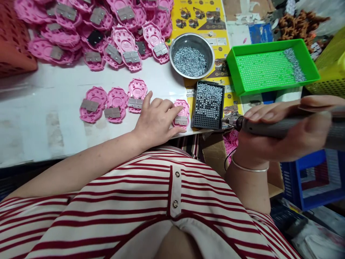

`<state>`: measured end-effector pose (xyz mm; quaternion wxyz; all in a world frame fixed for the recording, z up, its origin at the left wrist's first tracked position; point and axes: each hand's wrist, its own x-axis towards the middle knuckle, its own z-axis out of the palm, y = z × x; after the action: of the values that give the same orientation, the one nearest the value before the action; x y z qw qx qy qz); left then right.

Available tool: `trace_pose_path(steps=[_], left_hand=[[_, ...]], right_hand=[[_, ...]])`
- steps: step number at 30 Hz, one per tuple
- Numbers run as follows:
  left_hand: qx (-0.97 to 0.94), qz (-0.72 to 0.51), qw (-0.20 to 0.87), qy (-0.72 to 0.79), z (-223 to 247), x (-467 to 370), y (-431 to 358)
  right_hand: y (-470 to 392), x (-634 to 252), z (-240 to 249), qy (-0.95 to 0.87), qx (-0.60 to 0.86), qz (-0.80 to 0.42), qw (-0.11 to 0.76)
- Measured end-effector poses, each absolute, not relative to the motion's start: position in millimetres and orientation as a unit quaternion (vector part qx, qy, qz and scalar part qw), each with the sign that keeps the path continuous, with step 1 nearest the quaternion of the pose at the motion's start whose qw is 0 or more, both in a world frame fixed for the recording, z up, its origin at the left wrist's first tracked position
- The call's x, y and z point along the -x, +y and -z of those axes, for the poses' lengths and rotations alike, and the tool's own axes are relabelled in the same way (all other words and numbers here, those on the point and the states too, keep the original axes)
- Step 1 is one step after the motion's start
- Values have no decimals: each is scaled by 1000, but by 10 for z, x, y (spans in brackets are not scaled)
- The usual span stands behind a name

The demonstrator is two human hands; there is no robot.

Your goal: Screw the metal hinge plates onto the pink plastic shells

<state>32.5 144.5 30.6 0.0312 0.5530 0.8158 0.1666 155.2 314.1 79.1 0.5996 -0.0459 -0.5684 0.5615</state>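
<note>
My left hand (156, 117) rests on the table, index finger and thumb holding a pink plastic housing (182, 118) with a metal plate at its left edge and lower end. In my right hand (285, 133) is a grey electric screwdriver (269, 127), its bit pointing left at the right edge of a black screw tray (207, 105). Small screws fill the tray's upper part and sit in many of its holes. Three more pink housings (93, 104) with metal plates lie in a row left of my left hand.
Behind the tray stands a steel bowl (192, 55) of screws. A green perforated tray (269, 68) with screws is at the right. Many pink housings (126, 46) are piled at the back left, beside a red basket (16, 39). A blue crate (304, 183) stands below, right of the table.
</note>
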Motion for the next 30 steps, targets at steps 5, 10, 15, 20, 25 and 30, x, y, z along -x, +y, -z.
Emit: trace_pose_path(steps=[5,10,15,20,25,30], left_hand=[[-555,-173,33,813,-256,-346,1409],[-556,-175,18,812,-256,-385,1429],[-558,-181,34,809,-264,-384,1437],[-560,-175,38,809,-265,-373,1443],[-558,-184,48,808,-273,-369,1457],[-554,-186,51,810,-272,-367,1446]], right_hand=[[2888,-1446,-801,-601,22,-587,543],[2773,-1275,-636,-635,-14,-577,514],[2765,-1258,-465,-679,19,-528,509],[2740,-1271,-452,-690,53,-544,475],[2744,-1284,-447,-687,70,-549,471],[2756,-1261,-456,-697,71,-528,481]])
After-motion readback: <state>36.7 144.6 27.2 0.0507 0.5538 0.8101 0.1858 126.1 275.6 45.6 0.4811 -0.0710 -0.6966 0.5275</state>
